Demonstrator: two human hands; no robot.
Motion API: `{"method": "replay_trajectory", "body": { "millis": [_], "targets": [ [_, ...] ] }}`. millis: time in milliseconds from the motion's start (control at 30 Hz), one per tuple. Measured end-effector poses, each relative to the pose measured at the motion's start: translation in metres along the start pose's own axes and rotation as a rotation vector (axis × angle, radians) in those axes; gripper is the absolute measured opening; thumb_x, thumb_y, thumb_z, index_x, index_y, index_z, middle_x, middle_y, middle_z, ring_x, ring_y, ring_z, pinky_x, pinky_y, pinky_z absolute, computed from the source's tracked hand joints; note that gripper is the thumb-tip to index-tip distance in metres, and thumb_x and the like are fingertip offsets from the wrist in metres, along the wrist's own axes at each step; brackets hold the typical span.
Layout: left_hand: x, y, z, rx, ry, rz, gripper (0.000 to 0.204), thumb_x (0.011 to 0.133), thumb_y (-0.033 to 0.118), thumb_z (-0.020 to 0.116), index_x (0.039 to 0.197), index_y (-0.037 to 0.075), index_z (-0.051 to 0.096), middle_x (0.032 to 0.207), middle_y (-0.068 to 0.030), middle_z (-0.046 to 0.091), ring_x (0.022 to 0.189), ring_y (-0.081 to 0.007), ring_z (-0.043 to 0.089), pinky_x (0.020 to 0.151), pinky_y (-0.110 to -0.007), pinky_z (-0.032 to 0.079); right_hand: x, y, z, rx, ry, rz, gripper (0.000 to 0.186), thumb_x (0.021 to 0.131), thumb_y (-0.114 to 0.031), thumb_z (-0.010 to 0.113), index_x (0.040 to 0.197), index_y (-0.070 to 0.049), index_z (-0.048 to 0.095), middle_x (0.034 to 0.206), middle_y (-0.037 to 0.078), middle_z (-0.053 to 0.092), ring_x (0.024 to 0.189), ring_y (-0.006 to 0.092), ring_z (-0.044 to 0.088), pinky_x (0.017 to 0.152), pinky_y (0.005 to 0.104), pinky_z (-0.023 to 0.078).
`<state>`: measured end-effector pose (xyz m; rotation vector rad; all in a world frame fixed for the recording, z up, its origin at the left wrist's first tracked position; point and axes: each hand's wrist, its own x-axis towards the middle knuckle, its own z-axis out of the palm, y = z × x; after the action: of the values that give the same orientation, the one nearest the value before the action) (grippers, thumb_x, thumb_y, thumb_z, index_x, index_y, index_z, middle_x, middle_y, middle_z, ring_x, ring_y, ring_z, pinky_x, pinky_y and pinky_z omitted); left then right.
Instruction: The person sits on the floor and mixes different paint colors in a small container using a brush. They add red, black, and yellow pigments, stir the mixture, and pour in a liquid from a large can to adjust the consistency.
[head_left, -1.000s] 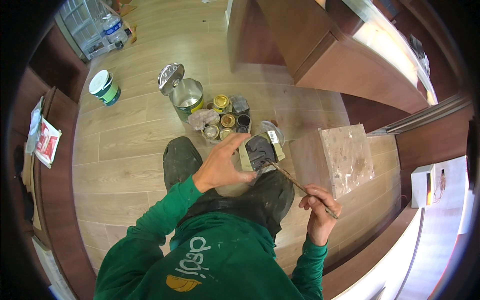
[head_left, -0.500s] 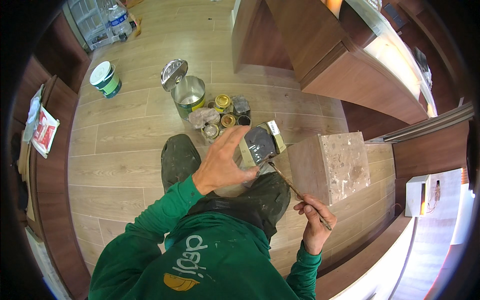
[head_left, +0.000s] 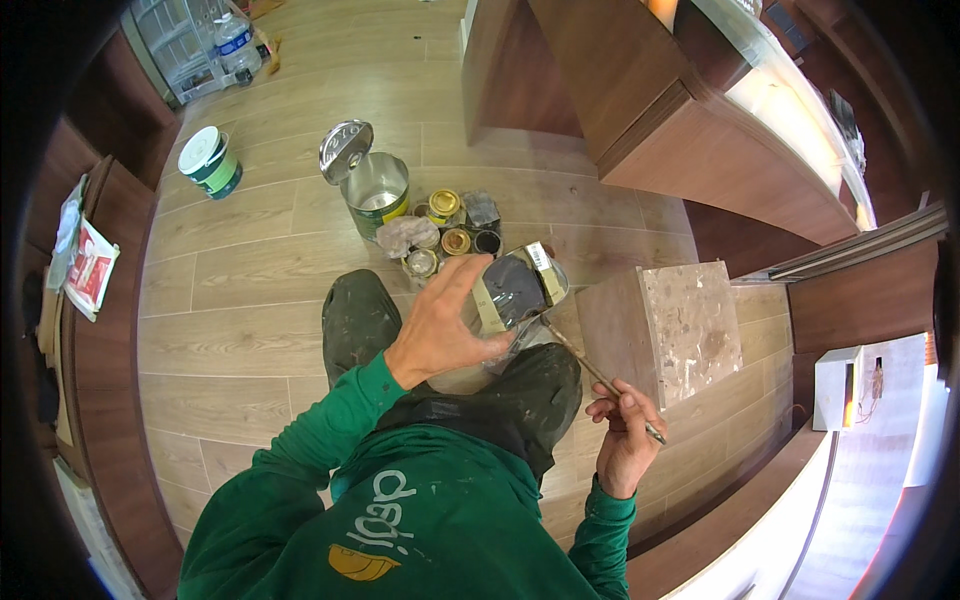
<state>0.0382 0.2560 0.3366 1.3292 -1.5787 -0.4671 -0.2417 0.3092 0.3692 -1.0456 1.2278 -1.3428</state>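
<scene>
Paint-spotted wooden box: set on the floor (head_left: 250, 340) to the right of the knees, its marked face (head_left: 692, 335) turned up.
Large tin: stood open on the floor (head_left: 378, 192), its silvery lid (head_left: 346, 150) tipped up at the rim; a bare silvery inner wall is shown, the bottom less clearly.
Green bucket: stood well apart to the left (head_left: 212, 165), closed by a white lid, its contents hidden.
Clear bottle: placed at the far left (head_left: 235, 45), banded in blue; its fill cannot be told.
Dark-filled container: held above the right knee (head_left: 515, 290), open and tilted, with dark grey matter inside; clear plastic (head_left: 518, 343) is seen beneath its near edge.
Left hand: curved wide (head_left: 445, 318), the container being held by its left side between fingers and thumb.
Right hand: closed around the brush handle (head_left: 628, 432).
Small tins: grouped beside the large tin; one is topped in gold (head_left: 443, 204), one is brown inside (head_left: 455, 241).
Dark cup: stood among them (head_left: 487, 242), its inside seen as black.
Thin brush: slanted toward the container's near right corner (head_left: 590, 366); contact cannot be told.
</scene>
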Motion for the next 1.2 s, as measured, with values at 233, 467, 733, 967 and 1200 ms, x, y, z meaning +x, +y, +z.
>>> {"method": "replay_trajectory", "body": {
  "millis": [233,467,733,967,1200],
  "targets": [
    [-0.013,-0.020,-0.027,0.052,0.064,-0.142,0.087,0.063,0.020,0.092,0.140,-0.001,0.057,0.133,-0.0207,0.063,0.121,-0.0387,0.065,0.102,-0.044,0.054,0.006,0.022,0.027,-0.001,-0.055,0.100,0.030,0.105,-0.015,0.063,0.121,0.009,0.069,0.104,0.027,0.077,0.075,0.0266,0.073,0.070,0.0336,0.056],
    [-0.031,-0.059,-0.049,0.096,0.078,-0.242,0.085,0.064,0.019,0.092,0.139,-0.002,0.057,0.132,-0.0220,0.063,0.120,-0.0400,0.065,0.102,-0.044,0.053,0.010,0.041,0.075,-0.111,-0.327,0.045,0.020,0.100,-0.004,0.069,0.117,0.004,0.074,0.119,0.017,0.074,0.093,0.0234,0.074,0.083,0.0318,0.058],
    [-0.033,-0.189,-0.050,0.216,0.237,-0.360,0.090,0.062,0.021,0.095,0.141,-0.001,0.058,0.138,-0.0202,0.056,0.126,-0.0376,0.059,0.105,-0.044,0.051,0.050,0.064,0.064,-0.220,-0.158,0.141,0.021,0.098,-0.001,0.066,0.116,0.006,0.075,0.111,0.017,0.076,0.087,0.0217,0.075,0.075,0.0306,0.057],
    [-0.021,-0.290,0.004,0.198,-0.079,-0.419,0.092,0.065,0.030,0.093,0.145,0.003,0.056,0.140,-0.0200,0.053,0.128,-0.0405,0.054,0.108,-0.048,0.047,0.092,0.093,0.082,-0.329,-0.072,0.263,0.024,0.099,-0.005,0.065,0.116,0.008,0.074,0.101,0.016,0.077,0.083,0.0195,0.074,0.071,0.0283,0.056],
    [-0.007,-0.340,0.034,0.311,-0.403,-0.312,0.095,0.068,0.034,0.091,0.150,0.004,0.052,0.146,-0.0175,0.053,0.136,-0.0383,0.047,0.115,-0.048,0.035,0.144,0.114,0.117,-0.378,-0.142,0.208,0.024,0.099,-0.006,0.066,0.117,0.008,0.075,0.096,0.012,0.077,0.079,0.0141,0.070,0.070,0.0268,0.054]
  ]
}}
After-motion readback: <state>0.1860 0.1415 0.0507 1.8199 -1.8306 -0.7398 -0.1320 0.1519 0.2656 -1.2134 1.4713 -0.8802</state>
